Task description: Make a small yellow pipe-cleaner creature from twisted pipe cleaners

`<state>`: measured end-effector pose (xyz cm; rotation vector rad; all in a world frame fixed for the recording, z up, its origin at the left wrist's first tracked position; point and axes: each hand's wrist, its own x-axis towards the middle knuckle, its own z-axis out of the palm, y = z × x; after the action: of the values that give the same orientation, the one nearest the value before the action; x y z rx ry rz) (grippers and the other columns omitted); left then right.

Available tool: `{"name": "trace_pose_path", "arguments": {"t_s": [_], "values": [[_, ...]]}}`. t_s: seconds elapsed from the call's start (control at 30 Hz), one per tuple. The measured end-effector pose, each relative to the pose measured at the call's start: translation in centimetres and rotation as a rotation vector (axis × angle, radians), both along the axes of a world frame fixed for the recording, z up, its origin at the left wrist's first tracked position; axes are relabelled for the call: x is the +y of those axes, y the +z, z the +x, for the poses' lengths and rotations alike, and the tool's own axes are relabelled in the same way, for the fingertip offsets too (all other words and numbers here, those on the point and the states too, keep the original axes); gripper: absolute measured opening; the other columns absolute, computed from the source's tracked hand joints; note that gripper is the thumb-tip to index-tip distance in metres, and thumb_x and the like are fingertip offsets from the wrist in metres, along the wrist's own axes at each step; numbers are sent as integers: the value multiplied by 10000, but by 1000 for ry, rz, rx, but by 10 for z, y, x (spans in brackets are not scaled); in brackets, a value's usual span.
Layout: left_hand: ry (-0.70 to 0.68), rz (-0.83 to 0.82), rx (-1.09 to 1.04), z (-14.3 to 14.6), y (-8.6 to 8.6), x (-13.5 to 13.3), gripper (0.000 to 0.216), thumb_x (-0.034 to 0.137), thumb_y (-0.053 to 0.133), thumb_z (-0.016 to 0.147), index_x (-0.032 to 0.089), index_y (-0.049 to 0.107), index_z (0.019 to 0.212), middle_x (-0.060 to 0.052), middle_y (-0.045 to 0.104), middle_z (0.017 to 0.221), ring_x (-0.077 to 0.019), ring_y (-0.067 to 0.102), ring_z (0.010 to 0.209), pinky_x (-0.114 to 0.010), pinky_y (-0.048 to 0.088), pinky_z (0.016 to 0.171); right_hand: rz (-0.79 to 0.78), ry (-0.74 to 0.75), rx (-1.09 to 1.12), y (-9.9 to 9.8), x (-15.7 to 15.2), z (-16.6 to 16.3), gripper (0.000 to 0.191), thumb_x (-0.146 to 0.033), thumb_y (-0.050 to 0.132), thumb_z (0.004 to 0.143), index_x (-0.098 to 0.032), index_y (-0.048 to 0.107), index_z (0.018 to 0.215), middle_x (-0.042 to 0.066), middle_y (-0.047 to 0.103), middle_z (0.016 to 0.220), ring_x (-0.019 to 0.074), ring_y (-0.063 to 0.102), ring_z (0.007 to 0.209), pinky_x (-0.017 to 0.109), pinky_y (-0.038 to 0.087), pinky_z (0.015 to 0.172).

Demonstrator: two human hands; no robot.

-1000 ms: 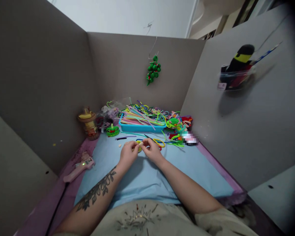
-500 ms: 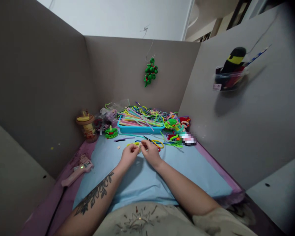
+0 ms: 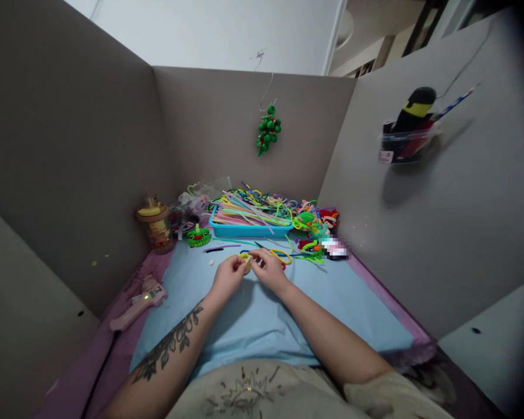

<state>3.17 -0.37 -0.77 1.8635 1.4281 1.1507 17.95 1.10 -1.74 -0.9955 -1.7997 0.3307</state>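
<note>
We are holding a small yellow piece point(image 3: 247, 265) between our two hands, over the middle of the blue cloth point(image 3: 332, 314). Our left hand point(image 3: 229, 274) is pinching one side with thumb and finger, and our right hand point(image 3: 268, 271) is nipping the other side. Our fingers are hiding most of it, so we cannot tell its whole shape.

To work well, we should be holding firm on the left and making tiny, soft moves on the right — squeezing too hard may bend it. Keeping it low should help too, in case we drop it.

The scissors point(image 3: 288, 256) are lying just past our right hand, and a little pale disc point(image 3: 211, 262) is sitting past our left. Farther back, the blue tray point(image 3: 253, 231) is holding lots of sticks. The glue gun point(image 3: 133, 309) is glowing green on our left — it may be hot, so we should be minding that arm.
</note>
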Motion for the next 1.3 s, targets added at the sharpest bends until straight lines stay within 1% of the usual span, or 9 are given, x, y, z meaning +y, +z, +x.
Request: {"name": "trace_pose_path", "arguments": {"t_s": [0.23, 0.37, 0.5, 0.67, 0.83, 0.97, 1.13, 1.2, 1.3], "values": [[77, 339, 525, -7, 13, -10, 179, 192, 454, 828, 182, 623, 767, -61, 601, 739, -195, 495, 766, -306, 340, 704, -3, 75, -69, 2, 3, 10, 153, -207, 567, 773, -194, 653, 899, 50, 583, 873, 162, 547, 783, 279, 452, 666], [59, 370, 578, -6, 15, -12, 193, 198, 453, 838, 188, 634, 768, -69, 595, 740, -201, 496, 768, -310, 340, 704, 35, 87, -124, 4, 3, 11, 89, -188, 559, 785, -200, 644, 763, 39, 583, 807, 178, 537, 805, 319, 428, 743], [53, 326, 499, -7, 17, -10, 164, 173, 488, 802, 191, 642, 750, -62, 609, 737, -198, 507, 764, -305, 342, 701, 6, 126, -100, 9, 3, 12, 107, -178, 551, 777, -195, 615, 693, 27, 580, 757, 173, 532, 782, 316, 410, 749], [27, 229, 326, -3, 15, -6, 113, 187, 521, 775, 182, 625, 731, -45, 635, 750, -189, 529, 768, -289, 355, 701, -175, 119, 185, 10, 5, 7, 115, -227, 564, 725, -179, 576, 622, 4, 539, 682, 142, 509, 672, 252, 398, 604], [71, 326, 318, 7, 18, -17, 128, 200, 496, 802, 176, 599, 731, -50, 612, 721, -191, 516, 760, -290, 341, 681, -480, 184, 657, 0, 3, -10, 157, -315, 595, 660, -188, 506, 633, -55, 410, 509, 87, 350, 427, 214, 288, 412], [114, 371, 361, 12, 20, -26, 128, 185, 484, 807, 182, 601, 757, -56, 617, 748, -199, 518, 794, -310, 332, 710, -548, 279, 809, -6, -1, -23, 216, -360, 588, 671, -199, 450, 636, -44, 423, 524, 78, 339, 402, 210, 286, 384], [120, 343, 296, 5, 18, -21, 160, 226, 477, 814, 183, 619, 755, -54, 628, 748, -197, 522, 796, -315, 344, 721, -469, 244, 592, 3, -3, -12, 218, -395, 538, 761, -180, 568, 780, 8, 529, 628, 113, 456, 497, 215, 347, 406], [103, 257, 175, 1, 16, -14, 168, 251, 488, 798, 176, 618, 721, -47, 633, 735, -181, 527, 748, -302, 361, 700, -297, 141, 390, 10, -3, 0, 259, -361, 560, 765, -187, 608, 951, 50, 594, 826, 138, 522, 628, 242, 428, 496], [34, 18, -76, -3, 12, -2, 192, 317, 526, 749, 158, 593, 667, -23, 607, 650, -143, 513, 620, -265, 372, 608, -16, 11, 113, 15, -2, 17, 304, -268, 577, 771, -229, 609, 1071, 74, 564, 1038, 177, 547, 832, 315, 483, 703]]}}
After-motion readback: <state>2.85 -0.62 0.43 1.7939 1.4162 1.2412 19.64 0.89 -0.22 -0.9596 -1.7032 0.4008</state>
